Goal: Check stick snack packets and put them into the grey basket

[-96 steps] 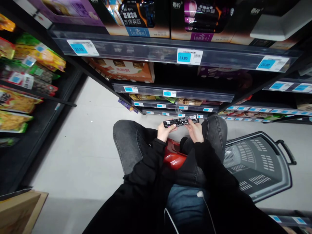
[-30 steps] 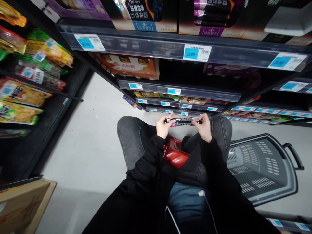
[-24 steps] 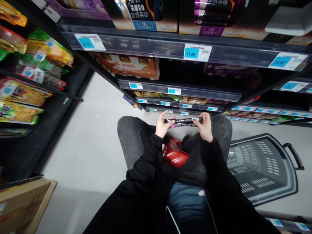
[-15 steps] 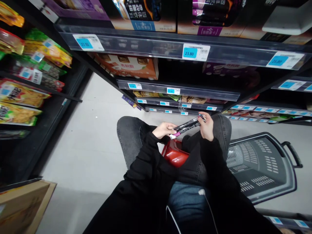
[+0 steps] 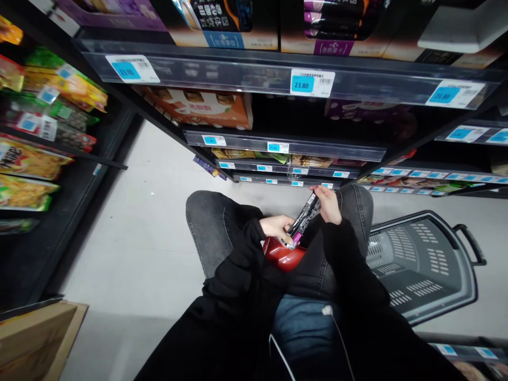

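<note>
Someone sits low before black store shelves (image 5: 278, 84), a grey shopping basket (image 5: 428, 264) just beside their knee.

Over the red stool (image 5: 283, 256), a slim black snack packet (image 5: 304, 221) slants between both hands: left hand (image 5: 278, 227) pinching its lower end, right hand (image 5: 329, 203) closed on the upper.

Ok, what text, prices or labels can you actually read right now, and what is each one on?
"23.80": blue price tag on the top shelf rail, straight ahead.
Price tag at the left of that rail: digits blurred, unreadable.
Price tag at the right: blurred, unreadable.
Tags on the lower shelf rails: too small.
Black box on the top shelf: large Chinese characters, not clear enough to quote.
Black packet held by left hand and right hand: print too small.
</note>
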The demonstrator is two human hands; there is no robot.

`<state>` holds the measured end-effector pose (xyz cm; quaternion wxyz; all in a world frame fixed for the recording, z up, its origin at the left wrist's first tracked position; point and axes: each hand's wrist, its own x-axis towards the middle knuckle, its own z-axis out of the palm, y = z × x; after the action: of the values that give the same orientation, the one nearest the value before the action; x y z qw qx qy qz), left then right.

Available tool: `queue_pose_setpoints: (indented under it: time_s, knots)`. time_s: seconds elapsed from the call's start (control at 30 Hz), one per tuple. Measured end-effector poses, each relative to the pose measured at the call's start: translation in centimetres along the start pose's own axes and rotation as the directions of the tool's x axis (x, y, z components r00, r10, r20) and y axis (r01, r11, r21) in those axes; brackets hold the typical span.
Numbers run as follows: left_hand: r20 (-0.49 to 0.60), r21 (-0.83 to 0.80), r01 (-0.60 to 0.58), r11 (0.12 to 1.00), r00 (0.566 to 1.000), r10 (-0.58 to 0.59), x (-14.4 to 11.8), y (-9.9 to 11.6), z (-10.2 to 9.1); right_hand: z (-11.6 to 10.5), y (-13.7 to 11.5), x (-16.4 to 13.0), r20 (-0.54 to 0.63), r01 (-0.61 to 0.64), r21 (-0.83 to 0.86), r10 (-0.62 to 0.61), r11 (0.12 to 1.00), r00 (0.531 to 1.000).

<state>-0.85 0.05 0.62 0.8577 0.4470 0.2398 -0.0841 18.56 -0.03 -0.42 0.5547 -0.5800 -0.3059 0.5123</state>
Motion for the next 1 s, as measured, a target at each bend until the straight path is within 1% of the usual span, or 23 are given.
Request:
queue_pose_setpoints:
  time_s: [0.1, 0.17, 0.23, 0.3, 0.43, 0.53, 0.63, 0.67, 0.7, 0.73, 0.77, 0.83, 0.87, 0.93, 1.0]
  knots:
    - [-0.078, 0.036, 0.043, 0.998, 0.996, -0.04, 0.1, 0.1, 0.4, -0.2, 0.2, 0.3, -0.025, -0.004, -0.042, 0.003, 0.999, 1.0]
    - [-0.107, 0.038, 0.06, 0.997, 0.993, -0.055, 0.1, 0.3, 0.6, -0.4, 0.3, 0.4, -0.038, -0.007, -0.07, 0.005, 0.998, 0.999]
    - [-0.08, 0.022, 0.048, 0.999, 0.996, -0.046, 0.1, 0.4, 0.8, -0.4, 0.4, 0.6, -0.044, -0.016, -0.091, 0.012, 0.996, 0.999]
    - [-0.03, 0.013, 0.014, 1.0, 0.999, -0.013, 0.0, 0.6, 1.0, -0.4, 0.3, 0.6, -0.035, -0.032, -0.092, 0.029, 0.995, 0.999]
    - [0.043, -0.009, -0.099, 0.995, 0.994, 0.099, 0.1, 1.0, 1.6, -0.5, 0.0, 0.7, 0.025, -0.092, -0.057, 0.094, 0.994, 0.995]
    - [0.055, -0.028, -0.144, 0.989, 0.988, 0.145, 0.3, 1.1, 2.0, -0.7, -0.3, 0.7, 0.054, -0.13, -0.033, 0.132, 0.991, 0.99]
    - [0.032, -0.017, -0.11, 0.994, 0.993, 0.11, 0.6, 1.0, 2.2, -0.8, -0.4, 0.8, 0.078, -0.128, -0.028, 0.129, 0.991, 0.988]
    - [-0.003, -0.026, -0.091, 0.996, 0.996, 0.091, 0.8, 1.0, 2.2, -0.8, -0.4, 0.8, 0.089, -0.114, -0.039, 0.117, 0.993, 0.989]
    - [-0.061, -0.045, -0.079, 0.996, 0.995, 0.076, 1.0, 1.0, 2.3, -0.8, -0.3, 0.8, 0.099, -0.093, -0.058, 0.098, 0.994, 0.99]
    - [-0.14, -0.069, -0.08, 0.994, 0.988, 0.07, 1.2, 1.0, 2.3, -0.7, -0.3, 0.7, 0.102, -0.07, -0.082, 0.078, 0.994, 0.992]
    - [-0.227, -0.094, -0.096, 0.991, 0.971, 0.072, 1.5, 1.0, 2.3, -0.6, -0.3, 0.6, 0.094, -0.055, -0.103, 0.065, 0.993, 0.993]
    - [-0.391, -0.129, -0.159, 0.979, 0.915, 0.097, 2.0, 1.0, 2.3, -0.2, -0.3, 0.2, 0.073, -0.072, -0.095, 0.079, 0.993, 0.994]
    - [-0.454, -0.142, -0.198, 0.97, 0.883, 0.114, 2.3, 0.9, 2.3, 0.0, -0.3, 0.0, 0.085, -0.103, -0.067, 0.108, 0.992, 0.99]
    - [-0.546, -0.169, -0.269, 0.948, 0.826, 0.138, 2.7, 0.9, 2.2, 0.4, -0.3, -0.4, 0.185, -0.172, -0.014, 0.171, 0.985, 0.968]
    - [-0.607, -0.185, -0.32, 0.929, 0.781, 0.148, 2.9, 0.8, 2.2, 0.6, -0.3, -0.6, 0.299, -0.188, -0.03, 0.189, 0.982, 0.935]
